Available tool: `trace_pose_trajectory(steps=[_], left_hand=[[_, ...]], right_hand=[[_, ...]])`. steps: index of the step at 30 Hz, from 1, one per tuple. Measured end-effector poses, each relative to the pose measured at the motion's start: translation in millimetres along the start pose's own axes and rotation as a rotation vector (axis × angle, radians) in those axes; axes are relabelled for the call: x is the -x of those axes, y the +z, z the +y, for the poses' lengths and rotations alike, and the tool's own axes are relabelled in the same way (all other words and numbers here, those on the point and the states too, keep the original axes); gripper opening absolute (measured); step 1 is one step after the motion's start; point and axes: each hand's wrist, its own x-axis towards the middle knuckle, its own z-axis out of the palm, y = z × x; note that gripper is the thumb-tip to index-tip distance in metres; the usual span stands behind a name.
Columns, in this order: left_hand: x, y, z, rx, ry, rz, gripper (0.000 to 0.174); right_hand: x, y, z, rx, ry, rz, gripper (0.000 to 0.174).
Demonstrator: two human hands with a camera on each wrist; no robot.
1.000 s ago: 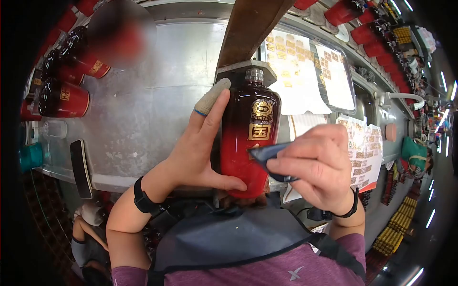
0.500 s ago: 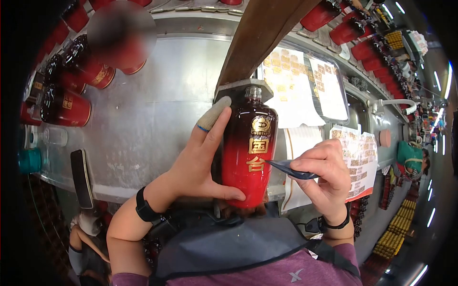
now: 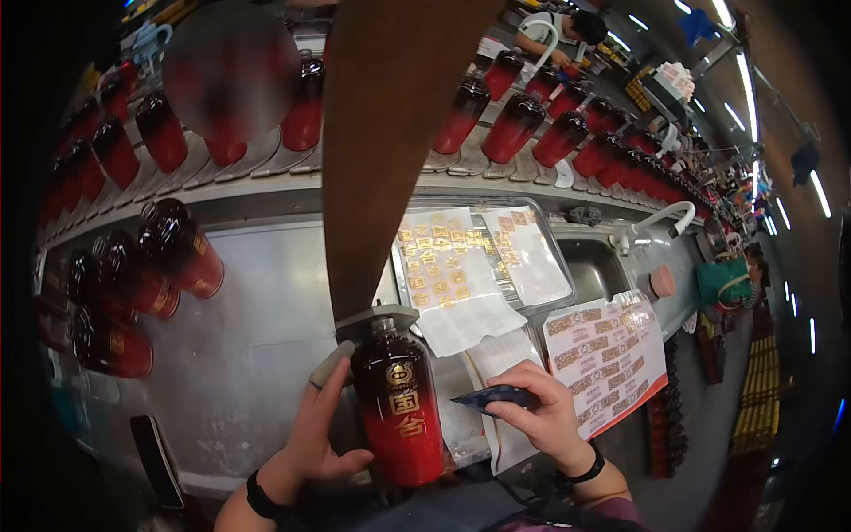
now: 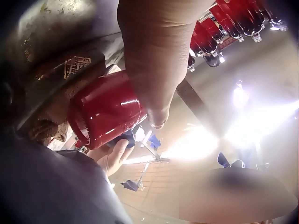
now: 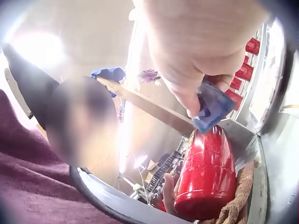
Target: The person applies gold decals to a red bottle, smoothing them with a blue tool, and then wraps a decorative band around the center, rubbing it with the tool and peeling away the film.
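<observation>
A black-to-red bottle (image 3: 377,434) leans back on a grey bracket, its neck toward the far side. Down its front run a gold emblem and two gold characters. My left hand (image 3: 306,443) lies along the bottle's left side with fingers straight, a cloth cot on one fingertip, and the thumb by the lower edge. Between thumb and fingers my right hand (image 3: 545,417) pinches a dark blue, flat, pointed scraper (image 3: 487,398), its tip just right of the bottle. In the right wrist view the scraper (image 5: 212,107) overlaps the bottle's (image 5: 205,177) upper end.
A brown post (image 3: 390,115) rises behind the bottle. Sheets of gold stickers (image 3: 434,275) lie on a tray beyond; a printed sheet (image 3: 607,355) is at right. Several bottles (image 3: 182,248) stand at left, more along the back conveyor (image 3: 266,168). A phone (image 3: 155,461) lies at the left edge.
My right hand has drawn the scraper off the bottle's front to the right, baring the lower gold character. My left thumb has slid off the front toward the left edge. The head view has tilted up.
</observation>
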Motion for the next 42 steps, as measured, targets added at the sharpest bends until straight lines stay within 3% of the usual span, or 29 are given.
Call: trace_pose_trajectory(steps=[9, 42], left_hand=[[0.3, -3.5, 0.6, 0.056, -0.041, 0.027, 0.093], [-4.4, -5.9, 11.7, 0.016, -0.053, 0.076, 0.079]], right_hand=[[-2.2, 1.4, 16.5, -0.329, 0.221, 0.057, 0.027], [6.0, 4.2, 21.9, -0.430, 0.283, 0.052, 0.026]])
